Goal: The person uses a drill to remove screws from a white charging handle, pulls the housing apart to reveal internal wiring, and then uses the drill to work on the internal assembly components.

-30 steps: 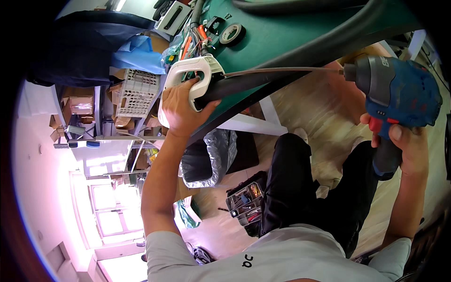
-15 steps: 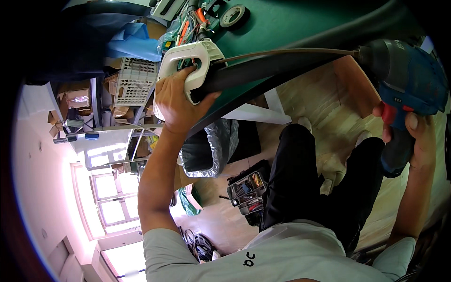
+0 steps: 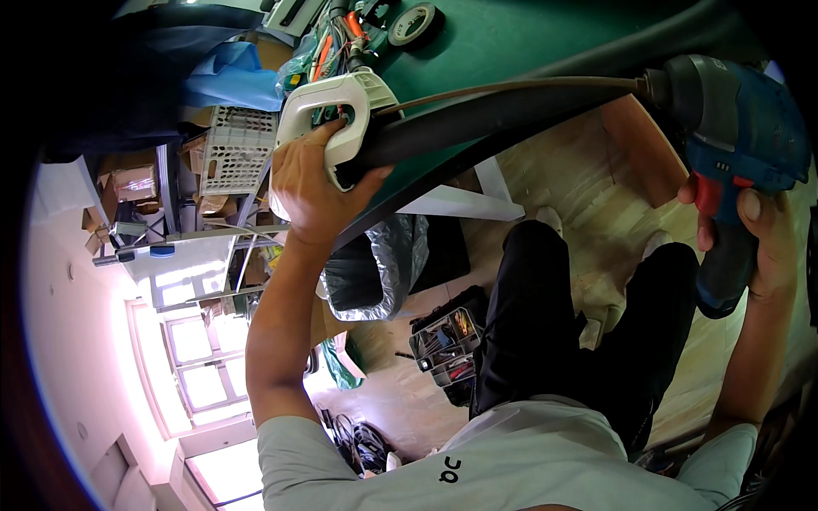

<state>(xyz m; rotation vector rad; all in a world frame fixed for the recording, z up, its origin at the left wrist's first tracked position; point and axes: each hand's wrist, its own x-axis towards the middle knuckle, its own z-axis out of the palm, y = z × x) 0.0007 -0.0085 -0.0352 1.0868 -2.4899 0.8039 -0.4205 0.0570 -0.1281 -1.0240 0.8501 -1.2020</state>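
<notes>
My left hand (image 3: 315, 187) is wrapped around the lower part of a white plastic loop handle (image 3: 354, 94), its thumb lying along a thick black tube (image 3: 460, 128). The tube runs from the handle toward the upper right, over the table edge. At the right, my right hand (image 3: 775, 234) grips a blue power drill (image 3: 745, 136) by its dark handle, with fingers at the red trigger. A long thin brown rod (image 3: 528, 83) reaches from the drill's chuck to the white handle, bowed slightly upward. Where the rod ends inside the handle is hidden.
A green-topped table (image 3: 503, 38) bears a tape roll (image 3: 412, 25) and a bundle of cables and tools. Below stand a bin with a silver liner (image 3: 400, 264) and an open toolbox (image 3: 447, 345). Left are shelves with a white crate (image 3: 243, 149). A brown panel (image 3: 641, 153) leans at right.
The white handle and my left hand have shifted slightly left in view. The drill sits a little higher. Both hands keep their hold.
</notes>
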